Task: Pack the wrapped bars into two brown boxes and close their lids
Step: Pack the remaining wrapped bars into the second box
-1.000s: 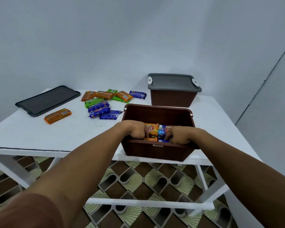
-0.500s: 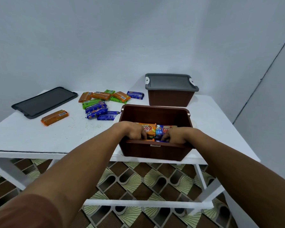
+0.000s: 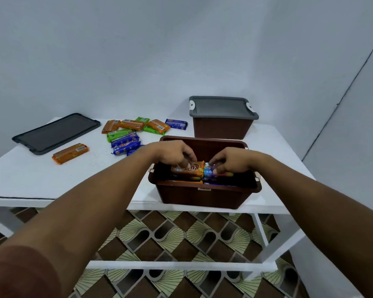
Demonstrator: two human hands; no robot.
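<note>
At ten o'clock from the open brown box [image 3: 202,194], a loose dark lid [image 3: 56,134] lies flat on the white table [image 3: 30,179]. A lone orange bar [image 3: 70,153] sits just nearer, and a heap of orange, green and blue wrapped bars [image 3: 134,131] waits at eleven o'clock, not yet packed. Over the box the left hand [image 3: 172,152] curls its fingers onto an orange bar [image 3: 187,168] lying atop the stack inside. The right hand [image 3: 230,161] pinches a blue bar [image 3: 209,172] beside it at three o'clock — both grips are closed on their wrappers. The stack rides close to the rim, so the main risk, as I judge it, is overfilling: with the heap added, the lid may not seat. Slick wrappers could also slide out of line, and the box sits at the table's near edge — a hard push might tip it off. At one o'clock the second brown box [image 3: 222,127] stands with its grey lid [image 3: 222,106] on.
</note>
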